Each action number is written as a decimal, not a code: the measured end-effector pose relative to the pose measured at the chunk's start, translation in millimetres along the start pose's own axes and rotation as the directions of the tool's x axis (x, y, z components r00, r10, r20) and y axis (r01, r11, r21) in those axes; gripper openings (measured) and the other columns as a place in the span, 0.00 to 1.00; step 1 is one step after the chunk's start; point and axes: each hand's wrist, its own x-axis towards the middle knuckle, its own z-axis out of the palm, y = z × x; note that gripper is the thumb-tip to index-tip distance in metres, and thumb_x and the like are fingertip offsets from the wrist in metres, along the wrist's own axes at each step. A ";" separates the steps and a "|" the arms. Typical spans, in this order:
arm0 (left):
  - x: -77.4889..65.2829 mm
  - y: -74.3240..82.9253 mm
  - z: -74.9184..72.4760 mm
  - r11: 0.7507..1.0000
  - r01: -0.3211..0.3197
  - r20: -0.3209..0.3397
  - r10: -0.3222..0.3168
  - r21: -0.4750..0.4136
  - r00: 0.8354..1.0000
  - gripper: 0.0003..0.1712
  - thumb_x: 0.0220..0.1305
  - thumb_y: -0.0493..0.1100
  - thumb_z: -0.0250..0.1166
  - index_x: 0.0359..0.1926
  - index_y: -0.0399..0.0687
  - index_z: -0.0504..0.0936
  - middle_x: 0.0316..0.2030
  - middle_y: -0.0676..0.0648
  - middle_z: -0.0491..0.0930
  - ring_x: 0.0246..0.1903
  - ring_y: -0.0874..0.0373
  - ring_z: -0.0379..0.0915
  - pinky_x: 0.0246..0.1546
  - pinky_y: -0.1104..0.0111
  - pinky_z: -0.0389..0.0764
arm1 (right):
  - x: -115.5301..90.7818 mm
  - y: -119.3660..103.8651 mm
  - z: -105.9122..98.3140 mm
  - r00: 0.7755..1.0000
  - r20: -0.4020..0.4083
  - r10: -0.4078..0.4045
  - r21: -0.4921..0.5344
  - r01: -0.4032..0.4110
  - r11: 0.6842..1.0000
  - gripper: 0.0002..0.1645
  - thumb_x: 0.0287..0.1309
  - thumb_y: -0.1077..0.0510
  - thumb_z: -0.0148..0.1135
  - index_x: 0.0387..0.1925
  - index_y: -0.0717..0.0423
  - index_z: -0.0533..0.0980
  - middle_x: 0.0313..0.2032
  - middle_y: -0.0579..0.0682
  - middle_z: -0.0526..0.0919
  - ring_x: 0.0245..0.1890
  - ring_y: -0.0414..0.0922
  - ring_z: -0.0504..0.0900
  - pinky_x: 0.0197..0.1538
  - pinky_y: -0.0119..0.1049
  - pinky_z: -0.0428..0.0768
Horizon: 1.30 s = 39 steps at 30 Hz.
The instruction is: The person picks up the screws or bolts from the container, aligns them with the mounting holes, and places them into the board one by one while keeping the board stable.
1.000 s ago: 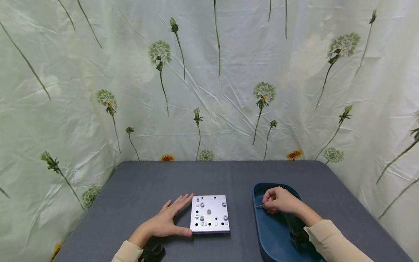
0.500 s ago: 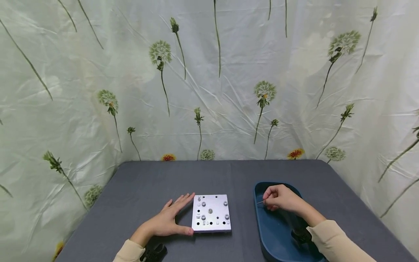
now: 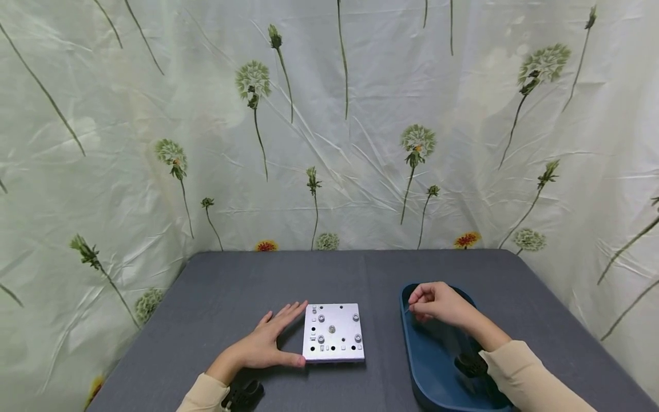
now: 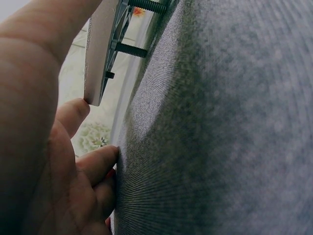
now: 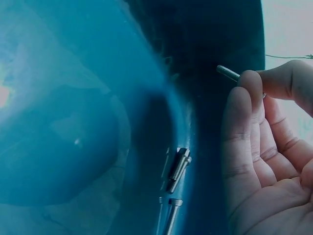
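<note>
The metal plate (image 3: 344, 327) lies near the middle of the worktop (image 3: 278, 277), well apart from the far edge and both side edges. A band of worktop extends from the plate to the far edge; a narrower strip separates it from the blue tray (image 3: 427, 372), which lies toward the right edge. The near edge of the worktop is out of frame. The left hand (image 3: 265, 346) is spread, thumb and a fingertip at the plate's left side, gripping nothing. The right hand (image 3: 441, 306), at the tray's far end, pinches a screw (image 5: 227, 73) between thumb and finger; its head end is hidden by the fingers. Loose screws (image 5: 178, 169) lie along the tray wall; the lowest is cut off, and reflections obscure the count. Threaded shanks (image 4: 131, 50) project beneath the plate. The right sleeve (image 3: 525, 372) and a black wrist device (image 3: 471, 365) overhang the tray. A floral curtain (image 3: 309, 137) hangs behind the far edge.
</note>
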 end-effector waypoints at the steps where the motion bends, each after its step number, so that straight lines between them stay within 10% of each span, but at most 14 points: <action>1: 0.0 -0.2 0.0 1.000 0.002 0.000 -0.002 0.003 1.000 0.67 0.59 0.64 0.80 0.88 0.55 0.50 0.86 0.39 0.51 0.85 0.30 0.42 0.75 0.21 0.36 | 0.4 -1.3 -0.1 1.000 -0.003 -0.001 0.003 0.001 1.000 0.10 0.69 0.64 0.66 0.43 0.70 0.80 0.32 0.56 0.88 0.30 0.43 0.86 0.37 0.36 0.88; 39: -1.4 -1.4 0.4 1.000 -0.006 0.002 0.006 -0.019 1.000 0.66 0.60 0.63 0.80 0.88 0.56 0.50 0.86 0.40 0.51 0.85 0.31 0.42 0.75 0.22 0.35 | 35.1 -37.6 10.5 0.996 -0.064 -0.062 0.011 0.063 0.998 0.09 0.71 0.63 0.67 0.44 0.69 0.80 0.34 0.56 0.90 0.36 0.50 0.91 0.45 0.46 0.92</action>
